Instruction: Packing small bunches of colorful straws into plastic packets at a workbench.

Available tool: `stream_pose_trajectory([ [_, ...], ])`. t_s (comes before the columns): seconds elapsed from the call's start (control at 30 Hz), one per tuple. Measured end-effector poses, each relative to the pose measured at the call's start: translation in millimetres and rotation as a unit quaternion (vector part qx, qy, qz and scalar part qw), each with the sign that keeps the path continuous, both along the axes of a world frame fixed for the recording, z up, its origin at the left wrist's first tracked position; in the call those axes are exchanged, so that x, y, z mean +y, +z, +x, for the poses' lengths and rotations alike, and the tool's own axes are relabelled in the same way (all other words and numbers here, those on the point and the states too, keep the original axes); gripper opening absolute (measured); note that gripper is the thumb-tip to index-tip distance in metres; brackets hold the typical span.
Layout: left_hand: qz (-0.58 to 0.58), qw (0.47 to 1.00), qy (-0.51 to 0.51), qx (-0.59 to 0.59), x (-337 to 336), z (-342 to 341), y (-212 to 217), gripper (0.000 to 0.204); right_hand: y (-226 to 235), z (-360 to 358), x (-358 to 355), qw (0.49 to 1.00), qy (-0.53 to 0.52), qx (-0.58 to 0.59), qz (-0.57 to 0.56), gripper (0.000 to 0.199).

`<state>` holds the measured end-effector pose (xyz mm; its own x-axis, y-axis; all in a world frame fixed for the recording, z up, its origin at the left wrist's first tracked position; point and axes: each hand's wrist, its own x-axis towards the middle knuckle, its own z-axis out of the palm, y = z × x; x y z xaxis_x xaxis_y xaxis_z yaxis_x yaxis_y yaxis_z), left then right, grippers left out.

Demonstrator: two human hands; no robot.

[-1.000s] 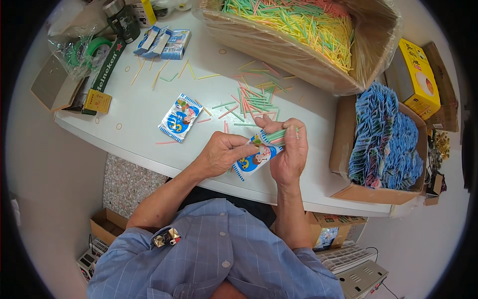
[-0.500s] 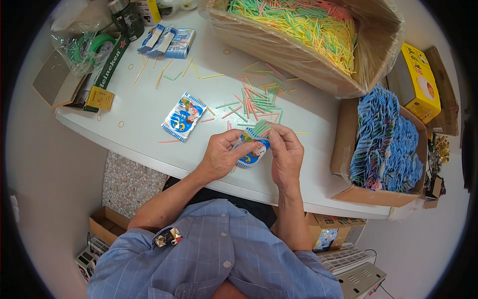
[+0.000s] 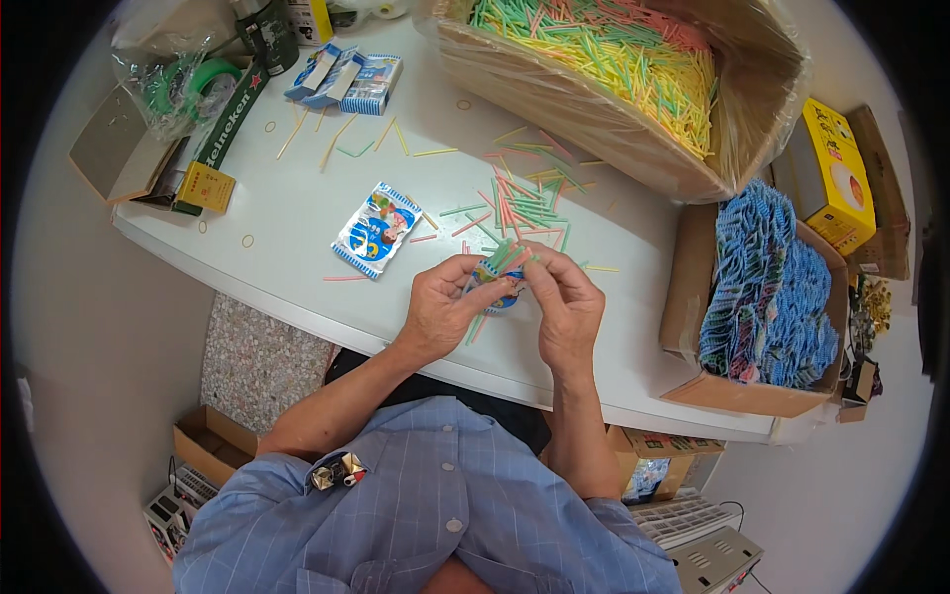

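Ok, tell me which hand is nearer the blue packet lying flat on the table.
Left. The left hand sits just right of the flat blue packet; the right hand is farther right, beyond the left.

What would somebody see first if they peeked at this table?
Probably the big box of colourful straws at the table's far edge, with loose straws spilled before it. In the middle, the left hand and right hand hold a small blue packet with a bunch of straws. On the right sits a box of blue packets.
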<state>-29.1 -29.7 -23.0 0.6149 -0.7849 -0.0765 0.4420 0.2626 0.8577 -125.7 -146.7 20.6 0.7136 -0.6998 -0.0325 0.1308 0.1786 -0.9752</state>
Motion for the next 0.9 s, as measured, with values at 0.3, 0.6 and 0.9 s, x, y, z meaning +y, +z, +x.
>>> stream_pose_trajectory([
  [0.3, -0.014, 0.999, -0.025, -0.021, 6.8, 5.5, -3.5, 0.030, -3.1, 2.5, -1.4, 0.992, 0.018, -0.076, -0.097, 0.013],
  [0.6, -0.025, 0.999, -0.022, -0.014, 9.2, 9.0, 0.7, 0.031, 17.5, 12.7, -48.9, 0.993, -0.067, -0.063, -0.077, 0.017],
  [0.9, -0.024, 0.999, -0.021, 0.034, 6.1, 12.2, -0.6, 0.029, 23.3, -8.3, -14.6, 0.956, 0.112, 0.085, -0.256, 0.018],
])
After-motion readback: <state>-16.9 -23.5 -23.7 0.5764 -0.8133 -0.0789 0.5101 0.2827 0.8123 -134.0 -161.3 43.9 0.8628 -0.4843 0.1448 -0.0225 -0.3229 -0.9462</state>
